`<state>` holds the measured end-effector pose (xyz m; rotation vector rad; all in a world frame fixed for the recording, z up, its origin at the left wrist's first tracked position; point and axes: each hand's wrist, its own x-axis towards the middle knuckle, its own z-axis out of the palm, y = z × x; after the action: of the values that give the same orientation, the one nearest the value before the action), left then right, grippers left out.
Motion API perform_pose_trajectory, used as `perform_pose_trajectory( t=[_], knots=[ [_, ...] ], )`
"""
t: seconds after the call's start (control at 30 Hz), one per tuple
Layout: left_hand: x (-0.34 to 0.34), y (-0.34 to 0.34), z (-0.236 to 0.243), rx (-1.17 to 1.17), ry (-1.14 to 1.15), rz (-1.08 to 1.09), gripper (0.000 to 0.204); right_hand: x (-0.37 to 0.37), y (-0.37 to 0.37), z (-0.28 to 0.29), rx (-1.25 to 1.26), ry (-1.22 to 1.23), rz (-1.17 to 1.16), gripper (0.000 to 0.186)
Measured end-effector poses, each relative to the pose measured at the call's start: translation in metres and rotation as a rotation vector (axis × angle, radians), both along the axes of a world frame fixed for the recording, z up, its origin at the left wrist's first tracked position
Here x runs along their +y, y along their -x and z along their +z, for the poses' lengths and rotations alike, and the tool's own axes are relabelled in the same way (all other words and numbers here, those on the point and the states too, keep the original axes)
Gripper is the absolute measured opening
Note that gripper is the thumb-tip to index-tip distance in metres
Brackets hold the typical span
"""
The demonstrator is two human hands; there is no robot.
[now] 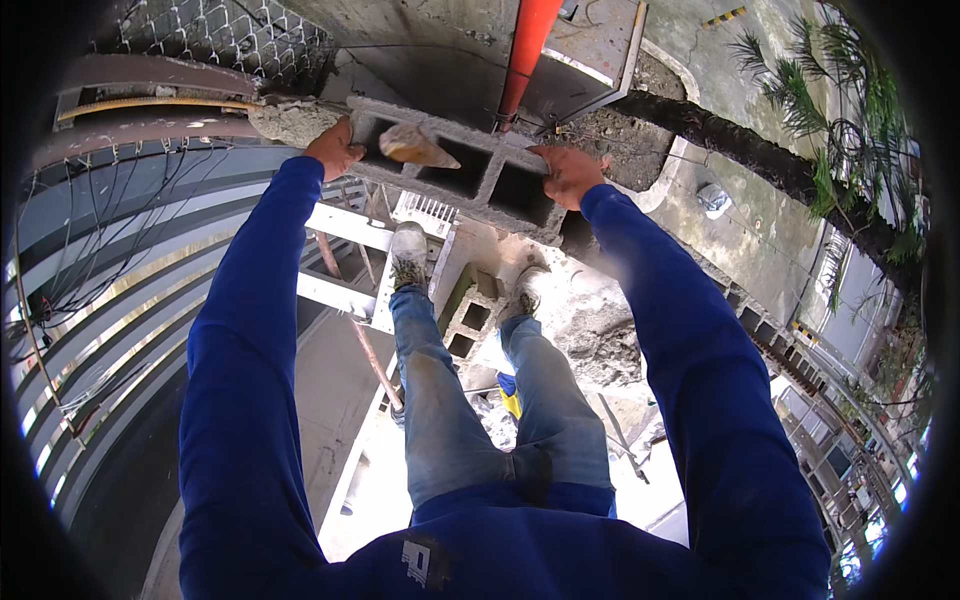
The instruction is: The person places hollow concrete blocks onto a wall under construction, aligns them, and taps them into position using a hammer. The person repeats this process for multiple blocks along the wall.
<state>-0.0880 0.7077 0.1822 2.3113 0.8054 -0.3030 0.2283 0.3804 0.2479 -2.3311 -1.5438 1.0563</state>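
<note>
1. A grey hollow concrete block (488, 182) is seen at the far side of the scene, cells facing up, beyond the feet; what it bears on cannot be told.
2. Its left end is grasped by the left hand (336, 150), and its right end by the right hand (568, 176), fingers at the far corner; how tightly cannot be told.
3. A tan, wedge-shaped piece (418, 147) is seen at the left cells; whether it is lodged there or passing above is unclear.
4. The block may be judged heavy, stiff and rough rather than slippery, with thin webs that could chip; it is best held by both solid ends, as here.
5. No writing can be made out on the block; a pale emblem (416, 562) is borne by the blue long-sleeved top (500, 550), without legible wording.
</note>
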Motion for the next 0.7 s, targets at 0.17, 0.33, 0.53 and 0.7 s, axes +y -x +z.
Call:
perform_pose_trajectory(
  t=[0.17,0.33,0.53,0.7],
  knots=[
    [0.001,0.004,-0.017,-0.084,0.11,0.057,0.054,-0.009,0.002,-0.001,-0.082,0.143,0.029,0.064],
    [0.036,0.038,-0.036,-0.185,0.186,0.081,0.048,0.007,0.014,-0.005,-0.06,0.048,0.05,0.063],
    [-0.005,-0.01,-0.002,-0.155,0.537,0.376,0.038,-0.008,0.004,-0.002,-0.075,0.09,0.008,0.064],
    [0.002,0.012,0.014,0.065,0.02,-0.022,0.04,0.008,0.011,-0.007,0.009,0.002,0.049,0.064]
  ],
)
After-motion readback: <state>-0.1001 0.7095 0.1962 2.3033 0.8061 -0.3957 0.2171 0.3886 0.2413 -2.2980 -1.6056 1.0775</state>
